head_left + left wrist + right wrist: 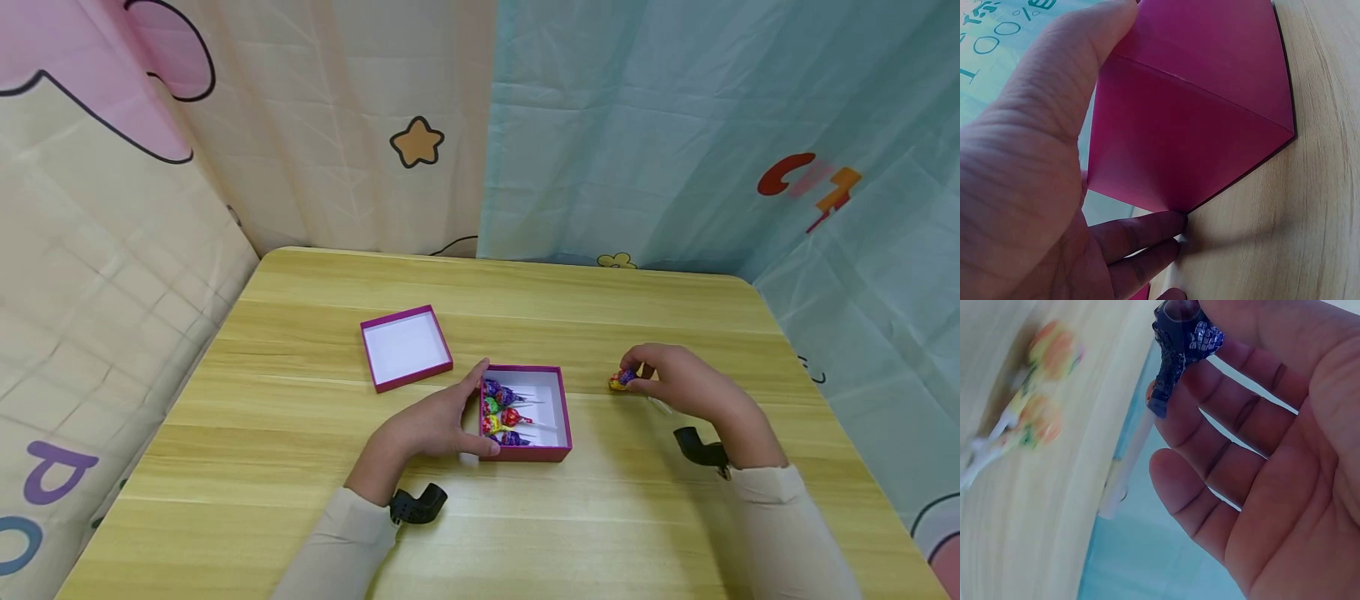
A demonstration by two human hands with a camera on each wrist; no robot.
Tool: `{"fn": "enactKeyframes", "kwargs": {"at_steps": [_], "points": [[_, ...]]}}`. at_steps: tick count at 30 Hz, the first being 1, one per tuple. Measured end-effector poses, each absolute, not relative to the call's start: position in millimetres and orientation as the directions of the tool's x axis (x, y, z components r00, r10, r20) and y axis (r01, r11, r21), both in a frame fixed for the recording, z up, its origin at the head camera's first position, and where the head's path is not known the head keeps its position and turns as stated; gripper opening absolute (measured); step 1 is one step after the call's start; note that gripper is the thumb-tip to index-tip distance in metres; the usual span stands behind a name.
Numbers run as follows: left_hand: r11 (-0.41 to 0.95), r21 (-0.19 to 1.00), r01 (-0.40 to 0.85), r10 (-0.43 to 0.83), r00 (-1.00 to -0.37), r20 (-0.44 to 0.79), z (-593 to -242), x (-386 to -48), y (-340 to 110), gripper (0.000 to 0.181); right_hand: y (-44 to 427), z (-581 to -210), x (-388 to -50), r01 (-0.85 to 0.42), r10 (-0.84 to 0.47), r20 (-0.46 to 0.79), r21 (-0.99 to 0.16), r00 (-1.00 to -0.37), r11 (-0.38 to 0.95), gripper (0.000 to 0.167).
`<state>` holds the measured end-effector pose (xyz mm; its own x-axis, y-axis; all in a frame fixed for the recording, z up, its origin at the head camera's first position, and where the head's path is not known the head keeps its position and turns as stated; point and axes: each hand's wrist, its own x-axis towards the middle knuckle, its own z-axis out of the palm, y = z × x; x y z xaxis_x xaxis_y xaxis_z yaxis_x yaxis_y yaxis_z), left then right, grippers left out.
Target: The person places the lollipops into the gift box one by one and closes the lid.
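Note:
My left hand (429, 423) holds the magenta box (528, 454) at its left side, the thumb by the front wall and the fingers toward the back corner. In the left wrist view the box's outer walls (1191, 119) fill the space beside the thumb. Several wrapped lollipops (512, 417) lie inside, heads to the left and white sticks to the right. To the right of the box, my right hand (690, 385) pinches a lollipop with a dark blue-purple wrapper (1179, 347). Two yellow-orange lollipops (1054, 353) lie on the table beside that hand.
Behind and left of the box, the magenta-edged lid (405, 348) lies with its white inside up. The wooden table (315, 287) has rounded far corners. Printed curtains (637, 125) hang behind it and along the sides.

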<state>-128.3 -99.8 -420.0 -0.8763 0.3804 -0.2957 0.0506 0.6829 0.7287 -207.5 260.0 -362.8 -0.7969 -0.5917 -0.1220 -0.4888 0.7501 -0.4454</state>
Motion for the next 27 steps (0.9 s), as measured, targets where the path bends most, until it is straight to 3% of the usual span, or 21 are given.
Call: {"fn": "enactKeyframes", "kwargs": {"at_steps": [13,27], "points": [[0.681,0.731,0.042,0.383,-0.871,-0.307,-420,-129,-101,0.121,221,-349,-199,-0.602,-0.703,-0.096,-0.442,-0.705,0.664,0.013],[0.686,0.726,0.037,0.371,-0.876,-0.306,-418,-128,-99,0.121,171,-342,-189,-0.678,-0.775,-0.148,-0.404,-0.614,0.614,0.018]]}}
